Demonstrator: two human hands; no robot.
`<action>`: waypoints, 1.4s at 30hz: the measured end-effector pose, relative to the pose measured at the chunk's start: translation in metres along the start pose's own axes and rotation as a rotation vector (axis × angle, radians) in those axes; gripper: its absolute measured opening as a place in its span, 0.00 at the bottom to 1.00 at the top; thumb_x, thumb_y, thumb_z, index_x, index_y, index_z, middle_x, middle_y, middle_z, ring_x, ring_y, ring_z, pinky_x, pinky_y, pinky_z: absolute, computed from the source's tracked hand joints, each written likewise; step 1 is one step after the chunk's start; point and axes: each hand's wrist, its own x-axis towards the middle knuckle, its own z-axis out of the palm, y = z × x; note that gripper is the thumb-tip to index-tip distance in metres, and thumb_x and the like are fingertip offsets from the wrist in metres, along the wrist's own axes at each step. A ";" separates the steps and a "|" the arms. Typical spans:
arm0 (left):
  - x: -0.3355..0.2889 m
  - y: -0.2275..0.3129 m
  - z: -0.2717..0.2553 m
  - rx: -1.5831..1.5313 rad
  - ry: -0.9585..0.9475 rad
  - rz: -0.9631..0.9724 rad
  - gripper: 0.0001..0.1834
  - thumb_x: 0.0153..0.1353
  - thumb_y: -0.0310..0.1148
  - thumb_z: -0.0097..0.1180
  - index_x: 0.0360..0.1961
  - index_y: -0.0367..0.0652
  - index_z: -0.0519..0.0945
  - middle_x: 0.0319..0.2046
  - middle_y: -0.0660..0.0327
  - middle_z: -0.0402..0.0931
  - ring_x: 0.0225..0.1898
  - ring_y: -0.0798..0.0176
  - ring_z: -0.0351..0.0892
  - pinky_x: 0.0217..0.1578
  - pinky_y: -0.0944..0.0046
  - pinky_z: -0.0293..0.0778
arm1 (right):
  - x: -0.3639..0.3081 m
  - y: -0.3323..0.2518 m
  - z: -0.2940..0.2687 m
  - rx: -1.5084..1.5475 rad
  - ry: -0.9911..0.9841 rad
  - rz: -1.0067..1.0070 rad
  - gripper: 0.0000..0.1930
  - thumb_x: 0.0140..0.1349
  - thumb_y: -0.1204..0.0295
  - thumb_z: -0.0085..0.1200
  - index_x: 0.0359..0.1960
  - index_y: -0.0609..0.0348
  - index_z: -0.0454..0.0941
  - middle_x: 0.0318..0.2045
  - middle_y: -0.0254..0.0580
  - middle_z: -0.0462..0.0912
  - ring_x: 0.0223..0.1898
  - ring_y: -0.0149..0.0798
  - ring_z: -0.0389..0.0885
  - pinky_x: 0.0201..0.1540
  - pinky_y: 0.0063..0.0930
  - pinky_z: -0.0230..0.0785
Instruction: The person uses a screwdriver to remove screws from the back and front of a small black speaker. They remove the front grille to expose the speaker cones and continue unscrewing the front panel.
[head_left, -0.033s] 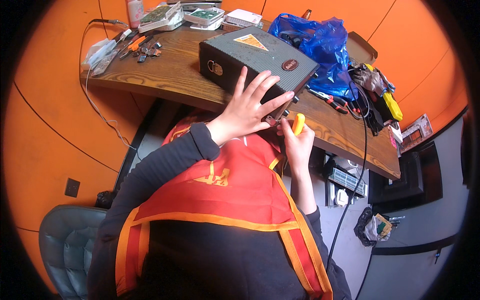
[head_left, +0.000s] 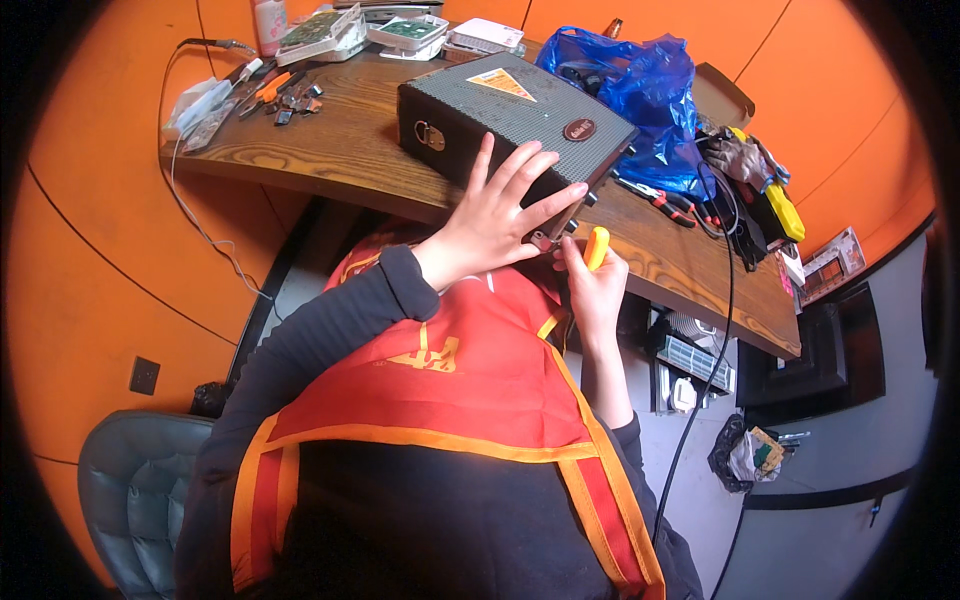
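A black box (head_left: 520,115) with a grey woven-looking top, metal corner pieces and small knobs on its right side lies tilted at the table's front edge. It looks like a portable speaker or amplifier. My left hand (head_left: 500,205) rests on its near side and top, fingers spread, with the thumb down by the near corner. Close to that same corner, my right hand (head_left: 597,285) grips a tool with a thick yellow handle (head_left: 597,248). The tool's working end is hidden, so its kind cannot be made out.
Behind the box sits a blue plastic bag (head_left: 650,100). Red-and-black pliers (head_left: 672,205) and work gloves (head_left: 740,160) lie to the right. Small tools (head_left: 285,95) are on the left, with white trays of circuit boards (head_left: 325,38) beyond. A black cable (head_left: 728,300) hangs over the front edge.
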 end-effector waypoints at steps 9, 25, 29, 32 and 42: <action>0.000 0.000 0.000 -0.001 0.000 0.001 0.46 0.36 0.44 0.69 0.61 0.62 0.62 0.59 0.56 0.54 0.64 0.50 0.52 0.61 0.31 0.39 | 0.001 -0.006 0.000 0.044 -0.001 0.082 0.07 0.58 0.74 0.56 0.28 0.67 0.77 0.21 0.38 0.81 0.22 0.26 0.78 0.27 0.19 0.69; -0.016 0.000 0.014 0.085 0.173 0.257 0.11 0.48 0.34 0.59 0.36 0.56 0.78 0.48 0.65 0.66 0.54 0.62 0.64 0.60 0.45 0.55 | -0.005 0.000 0.001 -0.071 0.046 -0.134 0.05 0.55 0.78 0.57 0.31 0.66 0.77 0.23 0.38 0.80 0.26 0.27 0.78 0.33 0.20 0.70; -0.014 0.004 0.014 0.173 0.148 0.329 0.08 0.48 0.33 0.56 0.32 0.51 0.78 0.41 0.69 0.70 0.48 0.67 0.67 0.53 0.52 0.61 | -0.006 0.001 -0.001 -0.093 0.077 -0.127 0.05 0.54 0.77 0.57 0.32 0.65 0.77 0.24 0.38 0.80 0.28 0.27 0.78 0.34 0.21 0.70; -0.011 0.005 0.010 0.130 0.141 0.373 0.07 0.48 0.32 0.54 0.31 0.48 0.78 0.36 0.69 0.72 0.42 0.68 0.70 0.46 0.59 0.64 | -0.010 -0.001 -0.003 -0.091 0.086 -0.120 0.04 0.55 0.77 0.57 0.31 0.64 0.77 0.25 0.38 0.80 0.28 0.27 0.77 0.35 0.21 0.70; -0.021 0.016 -0.027 -0.342 0.026 0.349 0.10 0.49 0.26 0.53 0.35 0.35 0.75 0.38 0.54 0.75 0.40 0.56 0.78 0.39 0.62 0.76 | -0.035 -0.036 -0.013 -0.182 -0.080 -0.525 0.06 0.48 0.82 0.58 0.30 0.64 0.77 0.31 0.44 0.80 0.34 0.39 0.80 0.38 0.25 0.71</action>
